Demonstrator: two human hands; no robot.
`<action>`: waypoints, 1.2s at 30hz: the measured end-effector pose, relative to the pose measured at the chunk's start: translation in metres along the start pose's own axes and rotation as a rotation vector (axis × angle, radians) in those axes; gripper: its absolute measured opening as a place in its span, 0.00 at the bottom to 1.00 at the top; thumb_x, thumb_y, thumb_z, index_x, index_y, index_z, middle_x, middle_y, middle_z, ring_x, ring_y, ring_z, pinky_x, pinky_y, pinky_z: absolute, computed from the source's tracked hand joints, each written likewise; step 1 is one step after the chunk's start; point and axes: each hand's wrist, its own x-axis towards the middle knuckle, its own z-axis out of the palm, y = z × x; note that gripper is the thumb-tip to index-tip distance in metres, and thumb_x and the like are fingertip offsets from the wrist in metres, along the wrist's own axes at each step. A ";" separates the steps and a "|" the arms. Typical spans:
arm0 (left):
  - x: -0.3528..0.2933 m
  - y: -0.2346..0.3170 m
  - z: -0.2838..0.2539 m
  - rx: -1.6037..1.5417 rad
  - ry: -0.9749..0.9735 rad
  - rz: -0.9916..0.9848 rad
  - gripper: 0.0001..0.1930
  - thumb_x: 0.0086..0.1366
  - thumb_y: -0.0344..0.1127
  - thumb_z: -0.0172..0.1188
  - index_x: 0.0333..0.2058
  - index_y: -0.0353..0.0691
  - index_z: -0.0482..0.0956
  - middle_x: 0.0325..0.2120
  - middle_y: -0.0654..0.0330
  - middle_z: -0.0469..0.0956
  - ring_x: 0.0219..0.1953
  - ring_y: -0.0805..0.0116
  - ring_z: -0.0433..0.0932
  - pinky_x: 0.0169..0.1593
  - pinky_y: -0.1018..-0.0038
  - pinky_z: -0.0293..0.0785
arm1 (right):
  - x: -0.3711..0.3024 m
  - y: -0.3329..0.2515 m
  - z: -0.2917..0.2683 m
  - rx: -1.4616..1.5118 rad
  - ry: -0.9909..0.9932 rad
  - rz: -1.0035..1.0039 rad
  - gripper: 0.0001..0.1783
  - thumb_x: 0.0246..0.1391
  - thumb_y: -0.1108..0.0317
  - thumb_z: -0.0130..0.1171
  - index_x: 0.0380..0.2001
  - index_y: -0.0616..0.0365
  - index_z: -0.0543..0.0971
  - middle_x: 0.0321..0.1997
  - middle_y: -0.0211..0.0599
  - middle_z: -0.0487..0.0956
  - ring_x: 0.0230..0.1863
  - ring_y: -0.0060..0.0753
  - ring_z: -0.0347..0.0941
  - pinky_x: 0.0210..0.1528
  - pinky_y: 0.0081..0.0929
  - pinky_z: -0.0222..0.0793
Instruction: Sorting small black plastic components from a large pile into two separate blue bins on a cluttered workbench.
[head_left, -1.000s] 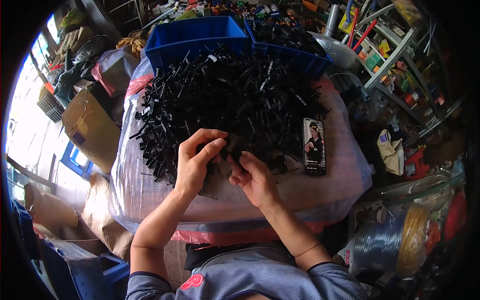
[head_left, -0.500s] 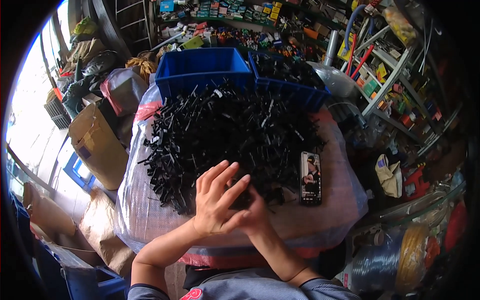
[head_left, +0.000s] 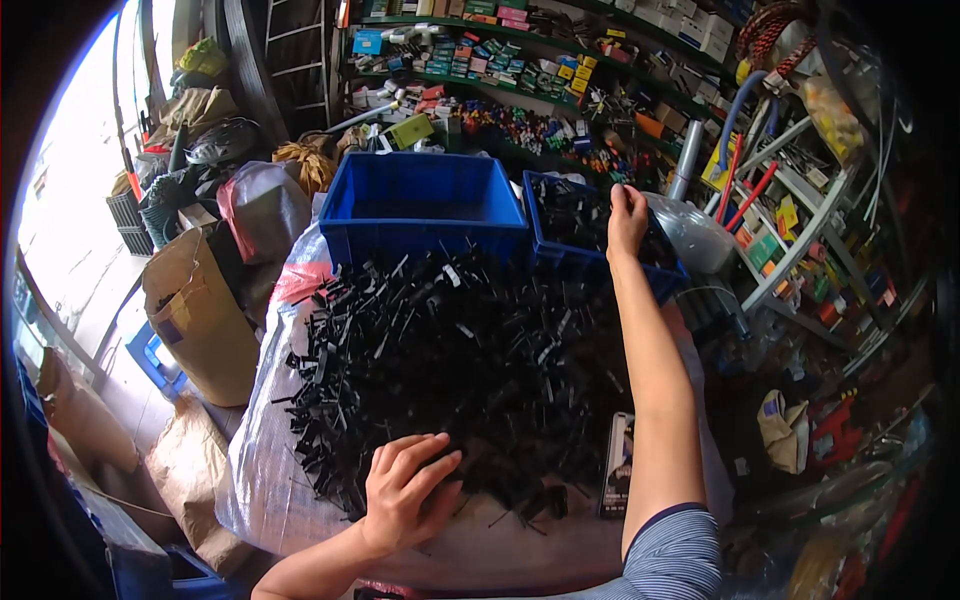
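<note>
A big heap of small black plastic parts (head_left: 470, 350), many with thin strips sticking out, covers the middle of the table. At the heap's near edge is my left hand (head_left: 408, 492), palm down, its fingers loosely bent and a little apart; what lies under the palm is hidden. My right arm reaches far forward. My right hand (head_left: 627, 225) is over the right blue bin (head_left: 560, 252), which holds more black parts. Its fingers are drawn together, and anything between them is too small to make out. Beside the right forearm lies a phone (head_left: 615, 470), partly covered by it.
Left of the filled bin stands a second blue bin (head_left: 425, 238), its dark inside showing. Translucent woven sheeting (head_left: 265, 480) covers the table. A brown paper sack (head_left: 205, 320) stands to the left. Shelves of small boxes (head_left: 490, 60) line the back, and a metal rack (head_left: 790, 260) is at right.
My hands were together over the near edge of the heap. The right one has moved away, forward and right to the bin; the left has stayed near the heap. The view has tilted up.
</note>
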 end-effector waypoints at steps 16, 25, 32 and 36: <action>-0.005 0.002 -0.004 -0.073 -0.066 -0.051 0.15 0.43 0.26 0.63 0.34 0.38 0.79 0.37 0.55 0.76 0.36 0.56 0.75 0.38 0.67 0.70 | -0.008 0.009 -0.029 -0.725 -0.776 -0.394 0.11 0.47 0.69 0.55 0.37 0.50 0.78 0.39 0.35 0.79 0.44 0.45 0.73 0.46 0.35 0.68; 0.000 -0.014 -0.012 -0.290 0.129 -0.233 0.15 0.49 0.22 0.59 0.38 0.34 0.76 0.37 0.53 0.76 0.38 0.61 0.76 0.40 0.73 0.71 | -0.115 -0.168 -0.076 -0.444 -1.067 -0.176 0.12 0.54 0.70 0.53 0.41 0.63 0.76 0.40 0.32 0.78 0.39 0.19 0.71 0.44 0.18 0.65; -0.003 -0.014 -0.001 -0.479 0.116 -0.340 0.14 0.53 0.21 0.57 0.40 0.34 0.77 0.33 0.58 0.76 0.31 0.73 0.76 0.34 0.80 0.71 | -0.246 -0.223 -0.136 -0.433 -1.076 -0.345 0.15 0.41 0.80 0.58 0.37 0.61 0.77 0.48 0.42 0.73 0.46 0.43 0.70 0.48 0.31 0.67; -0.004 -0.003 0.006 -0.471 0.082 -0.292 0.13 0.54 0.21 0.57 0.40 0.34 0.77 0.31 0.58 0.76 0.29 0.74 0.76 0.33 0.81 0.71 | -0.268 -0.212 -0.159 -0.570 -1.340 -0.237 0.17 0.36 0.80 0.60 0.36 0.59 0.77 0.52 0.40 0.70 0.49 0.43 0.67 0.52 0.32 0.64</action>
